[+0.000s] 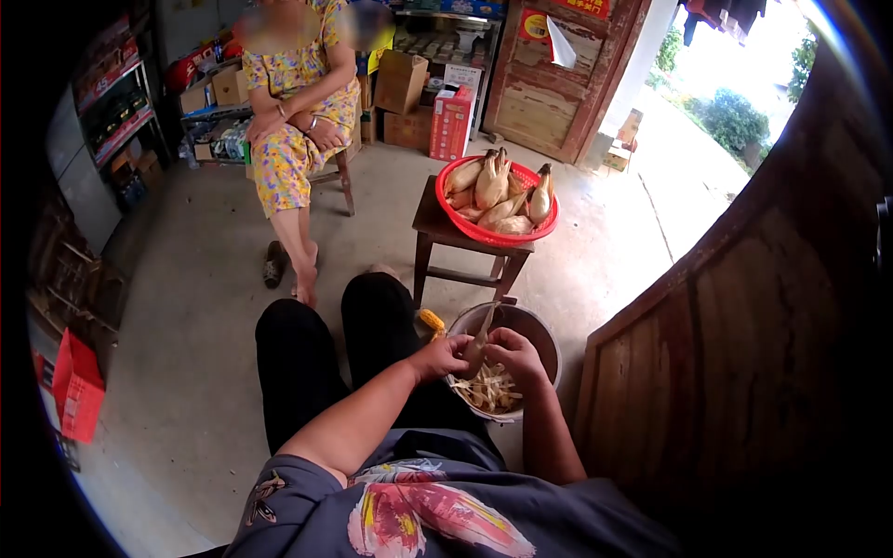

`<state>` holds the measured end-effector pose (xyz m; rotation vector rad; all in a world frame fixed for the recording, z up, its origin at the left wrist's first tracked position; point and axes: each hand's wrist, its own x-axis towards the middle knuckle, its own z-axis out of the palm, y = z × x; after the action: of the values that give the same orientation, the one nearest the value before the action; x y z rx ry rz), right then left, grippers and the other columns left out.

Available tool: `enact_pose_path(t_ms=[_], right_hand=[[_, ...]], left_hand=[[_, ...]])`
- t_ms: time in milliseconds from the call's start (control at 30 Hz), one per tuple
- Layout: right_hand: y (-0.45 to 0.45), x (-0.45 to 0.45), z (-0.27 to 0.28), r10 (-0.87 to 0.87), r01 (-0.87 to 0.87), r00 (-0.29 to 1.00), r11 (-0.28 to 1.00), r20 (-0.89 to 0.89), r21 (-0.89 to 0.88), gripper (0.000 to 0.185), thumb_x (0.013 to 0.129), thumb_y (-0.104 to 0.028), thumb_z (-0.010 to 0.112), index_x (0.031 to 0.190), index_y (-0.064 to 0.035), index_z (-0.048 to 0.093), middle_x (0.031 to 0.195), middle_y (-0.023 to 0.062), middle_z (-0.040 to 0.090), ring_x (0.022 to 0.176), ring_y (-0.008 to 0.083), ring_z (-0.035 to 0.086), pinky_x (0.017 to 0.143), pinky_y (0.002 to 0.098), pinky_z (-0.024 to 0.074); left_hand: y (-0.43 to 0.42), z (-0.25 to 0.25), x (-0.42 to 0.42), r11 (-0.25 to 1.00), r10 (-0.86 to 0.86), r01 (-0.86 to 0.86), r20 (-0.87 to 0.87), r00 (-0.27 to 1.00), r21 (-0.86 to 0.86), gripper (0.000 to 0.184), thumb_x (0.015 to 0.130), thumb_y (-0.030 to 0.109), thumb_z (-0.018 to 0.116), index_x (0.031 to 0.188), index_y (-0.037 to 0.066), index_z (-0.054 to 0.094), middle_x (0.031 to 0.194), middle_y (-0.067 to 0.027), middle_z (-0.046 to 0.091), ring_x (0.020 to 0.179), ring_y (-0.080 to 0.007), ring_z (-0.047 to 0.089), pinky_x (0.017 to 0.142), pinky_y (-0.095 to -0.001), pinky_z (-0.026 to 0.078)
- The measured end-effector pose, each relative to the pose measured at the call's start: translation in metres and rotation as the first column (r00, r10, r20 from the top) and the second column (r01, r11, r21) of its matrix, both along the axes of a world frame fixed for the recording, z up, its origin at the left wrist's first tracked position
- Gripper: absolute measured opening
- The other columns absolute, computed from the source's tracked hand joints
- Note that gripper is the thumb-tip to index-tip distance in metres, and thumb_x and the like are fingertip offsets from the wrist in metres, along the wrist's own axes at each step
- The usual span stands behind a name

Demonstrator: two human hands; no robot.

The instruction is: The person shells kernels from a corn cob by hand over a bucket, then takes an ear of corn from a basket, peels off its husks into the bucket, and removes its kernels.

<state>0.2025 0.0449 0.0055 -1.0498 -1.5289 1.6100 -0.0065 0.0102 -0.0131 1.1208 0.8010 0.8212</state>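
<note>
Over a round bucket (555, 358) holding pale husk strips (490, 391), my two hands are close together at a brownish corn husk (476, 353) with its thin tip pointing up. My left hand (443, 359) has its fingers closed round the husk's left side. From the right, my right hand (514, 354) pinches at the same husk. A yellow corn cob (432, 321) shows just beyond my left hand; what supports it is hidden. Further forward, a red basket (507, 240) of unpeeled corn ears (493, 186) rests on a wooden stool (433, 219).
A person in a yellow patterned outfit (284, 172) sits at the upper left, hands on their lap. A wooden door (707, 335) stands close on my right. Cardboard boxes (402, 82) and shelves line the back, and a red box (77, 386) is at far left.
</note>
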Motion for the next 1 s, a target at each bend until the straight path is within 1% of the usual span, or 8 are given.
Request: enact_pose_path(t_ms=[233, 467, 533, 600, 667, 900, 967, 1000], right_hand=[[-0.007, 0.007, 0.014, 0.063, -0.079, 0.995, 0.972, -0.077, -0.222, 0.008, 0.084, -0.011, 0.065, 0.088, -0.0048, 0.061, 0.078, -0.0042, 0.059, 0.07, 0.0061, 0.053, 0.066, 0.021, 0.0444], [-0.004, -0.002, -0.017, -0.061, 0.041, 0.988, 0.99, 0.139, 0.137, 0.005, 0.081, -0.004, 0.059, 0.083, -0.002, 0.062, 0.075, -0.0022, 0.061, 0.068, 0.0089, 0.056, 0.063, 0.0237, 0.0458], [0.001, -0.002, -0.032, -0.274, 0.189, 0.912, 0.942, 0.306, 0.279, 0.004, 0.079, -0.003, 0.059, 0.08, -0.0018, 0.062, 0.069, 0.0, 0.061, 0.064, 0.0099, 0.055, 0.06, 0.0244, 0.0458], [0.013, 0.003, -0.066, -0.33, 0.299, 0.933, 0.932, 0.143, 0.204, 0.007, 0.076, -0.008, 0.062, 0.077, -0.0009, 0.063, 0.065, 0.0056, 0.061, 0.06, 0.0136, 0.057, 0.058, 0.0282, 0.0469], [-0.001, 0.01, -0.06, -0.411, 0.221, 0.749, 0.894, 0.519, 0.39, 0.014, 0.072, -0.014, 0.065, 0.076, -0.0007, 0.063, 0.067, 0.0102, 0.063, 0.06, 0.0182, 0.059, 0.06, 0.0319, 0.048], [-0.013, -0.015, -0.081, -0.489, 0.052, 0.587, 0.818, 0.645, 0.573, 0.015, 0.075, -0.018, 0.063, 0.075, -0.0033, 0.063, 0.081, 0.0166, 0.064, 0.079, 0.0352, 0.063, 0.072, 0.0441, 0.0512], [-0.003, -0.009, -0.104, -0.565, 0.002, 0.492, 0.761, 0.662, 0.648, 0.016, 0.077, -0.018, 0.06, 0.078, -0.0023, 0.063, 0.086, 0.0175, 0.065, 0.082, 0.0372, 0.063, 0.075, 0.0453, 0.052], [0.001, 0.002, -0.121, -0.462, 0.026, 0.415, 0.867, 0.784, 0.497, 0.017, 0.08, -0.018, 0.057, 0.083, -0.0037, 0.066, 0.092, 0.0188, 0.067, 0.086, 0.0364, 0.065, 0.076, 0.0446, 0.0529]], left_hand=[[-0.002, 0.004, 0.003, 0.993, -0.081, 0.081, 0.007, 0.997, -0.089, 0.042, 0.087, 0.006, 0.066, 0.127, 0.004, 0.054, 0.11, -0.0038, 0.062, 0.1, -0.0128, 0.059, 0.091, -0.0277, 0.047], [-0.002, -0.006, 0.009, 0.999, -0.002, 0.004, -0.072, 0.997, 0.039, 0.037, 0.087, 0.009, 0.069, 0.121, 0.007, 0.055, 0.103, -0.0026, 0.063, 0.094, -0.0117, 0.06, 0.083, -0.0266, 0.05], [0.002, -0.005, 0.01, 0.995, 0.037, -0.028, -0.088, 0.995, 0.094, 0.038, 0.087, 0.008, 0.068, 0.121, 0.007, 0.054, 0.101, -0.0026, 0.063, 0.094, -0.0113, 0.061, 0.08, -0.0265, 0.051], [0.005, -0.006, 0.006, 0.992, 0.123, -0.122, 0.024, 0.992, -0.034, 0.037, 0.089, 0.005, 0.065, 0.123, 0.008, 0.053, 0.104, -0.0028, 0.063, 0.097, -0.0133, 0.061, 0.086, -0.0292, 0.051], [0.002, -0.008, 0.003, 0.992, 0.11, -0.105, 0.069, 0.992, -0.069, 0.036, 0.089, 0.004, 0.064, 0.123, 0.008, 0.052, 0.106, -0.0034, 0.063, 0.097, -0.0141, 0.062, 0.087, -0.0299, 0.051], [-0.006, 0.003, 0.004, 0.998, -0.036, 0.036, 0.006, 0.999, 0.046, 0.035, 0.089, 0.006, 0.065, 0.122, 0.006, 0.052, 0.105, -0.004, 0.064, 0.095, -0.0145, 0.063, 0.083, -0.0306, 0.053], [-0.009, 0.021, 0.005, 0.977, 0.059, -0.033, 0.117, 0.991, -0.21, 0.036, 0.093, 0.014, 0.063, 0.126, 0.007, 0.051, 0.111, -0.0043, 0.062, 0.099, -0.0161, 0.062, 0.085, -0.0316, 0.052], [-0.01, 0.024, 0.003, 0.978, 0.054, -0.03, 0.112, 0.992, -0.205, 0.036, 0.093, 0.014, 0.063, 0.126, 0.007, 0.051, 0.111, -0.0043, 0.062, 0.099, -0.0161, 0.062, 0.085, -0.0316, 0.052]])
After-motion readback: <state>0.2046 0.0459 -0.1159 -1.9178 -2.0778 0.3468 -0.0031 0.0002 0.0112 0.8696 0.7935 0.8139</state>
